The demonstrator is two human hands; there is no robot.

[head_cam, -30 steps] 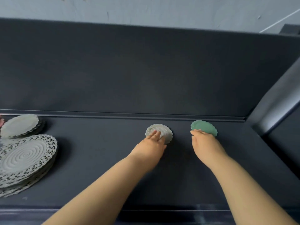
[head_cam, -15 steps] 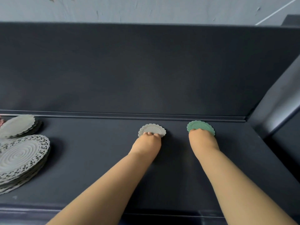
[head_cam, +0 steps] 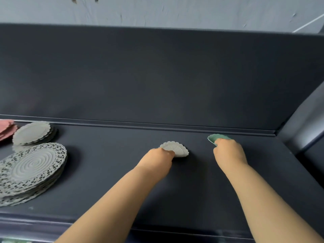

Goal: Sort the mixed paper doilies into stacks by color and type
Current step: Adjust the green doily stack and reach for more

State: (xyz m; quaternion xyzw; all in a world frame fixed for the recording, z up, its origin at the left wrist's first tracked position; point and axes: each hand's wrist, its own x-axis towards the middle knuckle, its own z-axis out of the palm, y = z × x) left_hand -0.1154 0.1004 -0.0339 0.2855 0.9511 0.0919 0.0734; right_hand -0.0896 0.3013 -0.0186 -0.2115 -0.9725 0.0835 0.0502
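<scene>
A small white scalloped doily (head_cam: 177,149) lies on the dark table (head_cam: 108,165) at the centre; my left hand (head_cam: 157,159) grips its near edge with curled fingers. To the right, a small green scalloped doily (head_cam: 214,137) is tilted up off the table, pinched by my right hand (head_cam: 228,153), which hides most of it. At the far left sit a stack of large white lace doilies (head_cam: 33,165), a stack of small white scalloped doilies (head_cam: 32,132) and, cut by the frame edge, pink doilies (head_cam: 6,128).
A dark upright back panel (head_cam: 157,76) closes the table behind the doilies. A grey slanted side panel (head_cam: 305,120) bounds the right end. The table's front edge (head_cam: 105,223) runs just below my forearms.
Both hands' fingers have curled onto the doilies. The green doily has lifted at its near edge and tilted up. The white doily has shifted slightly under my left hand.
</scene>
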